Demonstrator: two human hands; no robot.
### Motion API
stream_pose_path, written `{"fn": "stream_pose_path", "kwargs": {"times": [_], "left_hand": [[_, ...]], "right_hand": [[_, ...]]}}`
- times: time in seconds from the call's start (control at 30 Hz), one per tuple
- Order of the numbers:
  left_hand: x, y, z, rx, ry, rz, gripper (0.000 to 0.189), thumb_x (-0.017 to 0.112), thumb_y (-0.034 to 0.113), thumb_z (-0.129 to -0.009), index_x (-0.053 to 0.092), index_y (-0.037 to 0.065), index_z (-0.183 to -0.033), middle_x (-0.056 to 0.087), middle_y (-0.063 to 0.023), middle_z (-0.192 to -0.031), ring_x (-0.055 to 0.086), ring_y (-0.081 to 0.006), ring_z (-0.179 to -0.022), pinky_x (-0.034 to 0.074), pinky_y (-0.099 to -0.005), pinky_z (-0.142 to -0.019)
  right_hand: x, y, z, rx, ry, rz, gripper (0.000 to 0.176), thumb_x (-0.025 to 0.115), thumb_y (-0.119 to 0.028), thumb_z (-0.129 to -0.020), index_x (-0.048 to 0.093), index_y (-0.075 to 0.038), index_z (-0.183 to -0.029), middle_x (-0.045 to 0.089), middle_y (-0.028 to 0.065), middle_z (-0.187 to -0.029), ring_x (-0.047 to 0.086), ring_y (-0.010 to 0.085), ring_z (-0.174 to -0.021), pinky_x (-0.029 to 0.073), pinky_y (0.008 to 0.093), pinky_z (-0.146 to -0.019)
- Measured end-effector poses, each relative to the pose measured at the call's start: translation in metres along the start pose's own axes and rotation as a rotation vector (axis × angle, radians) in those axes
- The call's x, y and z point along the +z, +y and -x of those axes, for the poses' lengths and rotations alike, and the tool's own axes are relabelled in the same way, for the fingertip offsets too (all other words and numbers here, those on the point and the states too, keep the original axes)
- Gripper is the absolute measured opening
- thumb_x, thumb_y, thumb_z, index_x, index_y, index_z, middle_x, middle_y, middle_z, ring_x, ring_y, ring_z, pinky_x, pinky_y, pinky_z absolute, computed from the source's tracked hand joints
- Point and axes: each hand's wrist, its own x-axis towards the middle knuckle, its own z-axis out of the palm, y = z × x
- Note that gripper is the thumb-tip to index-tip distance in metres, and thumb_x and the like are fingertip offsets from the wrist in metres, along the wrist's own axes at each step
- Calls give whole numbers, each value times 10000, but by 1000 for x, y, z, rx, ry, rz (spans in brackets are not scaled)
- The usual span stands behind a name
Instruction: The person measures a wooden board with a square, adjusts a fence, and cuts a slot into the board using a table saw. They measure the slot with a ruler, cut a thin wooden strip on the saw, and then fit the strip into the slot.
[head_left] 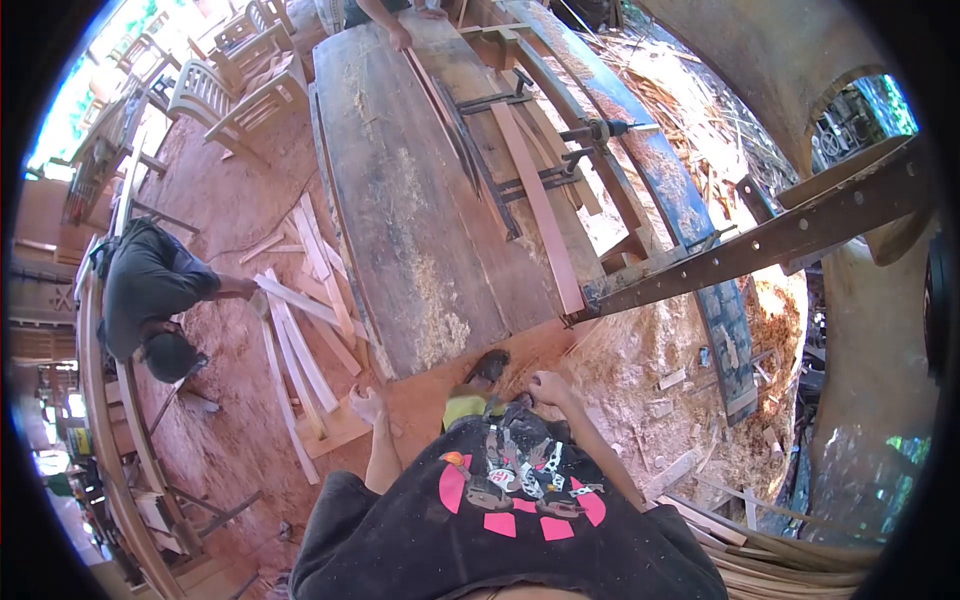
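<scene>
My left hand is low beside the near left corner of a wooden worktable, fingers curled, with nothing visible in them. Loose pale wood strips lie on the ground just past it. Close in front of my body, my right hand is also closed in a loose fist, and no object shows in it. Neither hand touches the table. A long reddish plank rests on the right part of the table, its near end closest to my right hand, beside dark metal clamps.
On the left a person bends over the strips, reaching toward them. At the table's far end another person's hand touches thin boards. Wooden chairs stand back left. A drilled beam juts in from the right above sawdust.
</scene>
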Motion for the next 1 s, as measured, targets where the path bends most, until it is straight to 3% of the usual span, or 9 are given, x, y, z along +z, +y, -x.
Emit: {"fn": "stream_pose_path", "kwargs": {"times": [0.2, 0.3, 0.47, 0.6, 0.77, 1.0], "left_hand": [[-6, 15, -11, 47, 47, 53, 428, 711, 105, -839, 669, 37, -1259, 690, -171, -1182, 651, -324, -1097, 515, -426, -976], [-7, 25, -19, 65, 31, 57, 417, 707, 101, -852, 669, 33, -1262, 704, -160, -1143, 677, -305, -1042, 537, -411, -937], [7, 42, -35, 94, -5, 219, 400, 679, 94, -888, 651, 14, -1279, 677, -158, -1198, 670, -280, -1059, 539, -388, -935], [1, 90, -40, 115, 30, 298, 390, 654, 80, -905, 640, 3, -1287, 663, -164, -1205, 665, -274, -1057, 542, -378, -928], [22, 138, -72, 233, -122, 579, 360, 606, 46, -932, 629, -24, -1284, 667, -154, -1188, 662, -240, -1014, 540, -360, -895], [36, 285, -82, 479, -240, 533, 376, 643, 90, -935, 612, -17, -1295, 692, -145, -1097, 676, -234, -961, 537, -354, -866]], "right_hand": [[7, 24, 5, 84, -110, 23, 470, 626, -368, -876, 729, -1, -1151, 708, 265, -1174, 681, 405, -1116, 534, 468, -965], [11, 35, 8, 32, -21, -26, 460, 620, -355, -890, 730, 2, -1158, 711, 262, -1172, 685, 401, -1113, 534, 460, -965], [-7, 23, 15, 111, 56, -136, 441, 621, -337, -895, 733, 5, -1151, 717, 249, -1173, 689, 390, -1108, 536, 448, -958], [-5, 19, 12, 148, 91, -141, 435, 623, -333, -900, 733, 8, -1147, 721, 248, -1159, 698, 379, -1096, 543, 443, -939], [21, 38, 7, 129, 102, -41, 447, 651, -402, -909, 750, -41, -1153, 745, 200, -1131, 715, 369, -1053, 550, 451, -935], [15, 13, 39, 159, 26, -37, 450, 653, -375, -900, 752, -25, -1163, 748, 226, -1098, 722, 367, -1037, 557, 444, -918]]}}
